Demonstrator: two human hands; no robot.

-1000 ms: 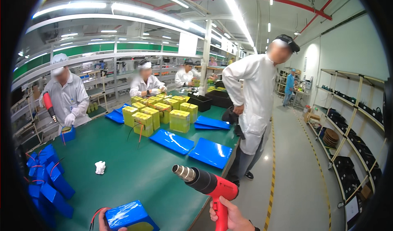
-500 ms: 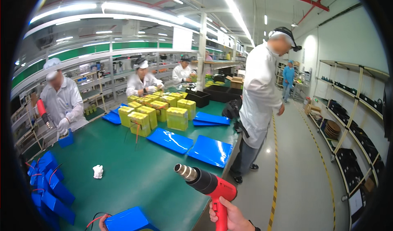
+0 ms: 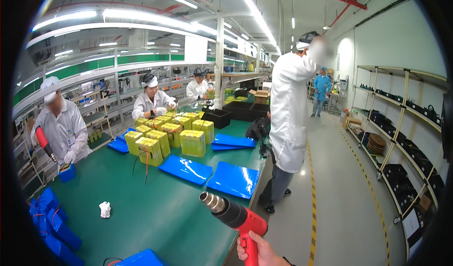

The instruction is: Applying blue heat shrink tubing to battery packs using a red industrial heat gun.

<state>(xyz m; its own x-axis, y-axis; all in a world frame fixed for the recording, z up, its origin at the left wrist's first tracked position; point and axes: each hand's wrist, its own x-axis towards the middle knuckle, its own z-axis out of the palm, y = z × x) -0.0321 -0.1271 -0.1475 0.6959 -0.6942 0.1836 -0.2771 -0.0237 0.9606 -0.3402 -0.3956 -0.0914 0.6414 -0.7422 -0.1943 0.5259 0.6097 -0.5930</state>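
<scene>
My right hand (image 3: 258,251) is wrapped round the handle of a red and black heat gun (image 3: 236,215). Its metal nozzle points up and to the left, over the edge of the green table (image 3: 155,209). At the bottom edge lies a blue-wrapped battery pack (image 3: 141,258), partly cut off, with a red and a black wire at its left end. My left hand is out of the picture.
Blue-wrapped packs (image 3: 59,226) with wires are heaped at the left. Flat blue sleeves (image 3: 233,178) and yellow battery blocks (image 3: 192,143) lie farther back. A crumpled white wad (image 3: 104,209) sits mid-table. One co-worker (image 3: 289,110) stands beside the table; others work behind it.
The view has shifted, and the near blue pack has dropped lower in it. My left fingers have gone out of sight. The standing co-worker has raised an arm to the head.
</scene>
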